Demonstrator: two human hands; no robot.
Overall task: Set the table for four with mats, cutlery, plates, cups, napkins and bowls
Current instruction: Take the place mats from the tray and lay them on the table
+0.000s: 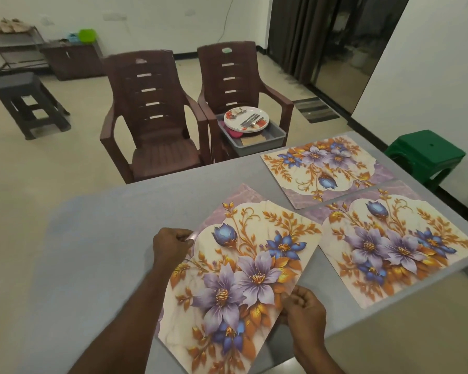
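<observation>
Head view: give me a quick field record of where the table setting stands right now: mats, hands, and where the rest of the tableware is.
mats laid: two, far mat and near mat, flat on the grey table, right side
mat in hand: third mat, skewed, near end past the table edge
left hand: grips its left edge
right hand: pinches its right edge
plates: stacked in a grey tub on the right chair, cutlery on top
cups, napkins, bowls: not identifiable

Dim, soft indoor light; wide-angle warping
</observation>
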